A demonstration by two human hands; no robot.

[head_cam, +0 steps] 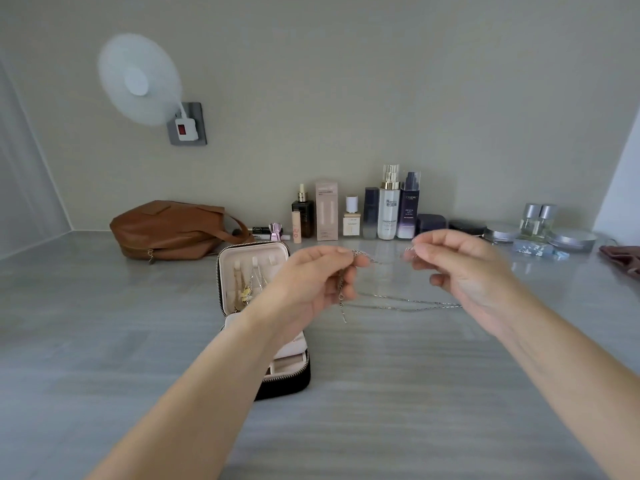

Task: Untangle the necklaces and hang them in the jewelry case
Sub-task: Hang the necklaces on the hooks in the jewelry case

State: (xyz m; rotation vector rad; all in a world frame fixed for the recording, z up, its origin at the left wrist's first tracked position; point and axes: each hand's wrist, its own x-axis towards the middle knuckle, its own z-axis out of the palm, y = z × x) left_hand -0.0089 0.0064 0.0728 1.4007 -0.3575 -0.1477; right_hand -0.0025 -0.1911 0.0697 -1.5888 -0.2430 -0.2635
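My left hand (pixel 311 282): raised above the bench (pixel 398 393), thumb and fingertips pinching the silver necklace (pixel 408 301) near one end; the other fingers are curled loosely.
My right hand (pixel 460 271): raised at the same height, well apart from the left, its thumb and forefinger pinching the other end of the chain.
Silver necklace: held in the air between my two hands. It sags in a long, shallow loop below them, and a short tail hangs down from my left fingers. It is blurred near both pinches, so I cannot tell whether any knot is there.
Jewelry case (pixel 254 251): on the bench beneath my left hand and forearm, unzipped, with the lid standing upright on the far side.
In the lid: gold necklaces (pixel 247 292) hang from hooks against the pale lining.
In the base: pale padded compartments at the near end; my forearm hides the others, and I cannot tell what they hold.
Behind the case: a brown bag (pixel 173 230) lying on its side.
Along the wall: a row of bottles (pixel 388 209) and jars.
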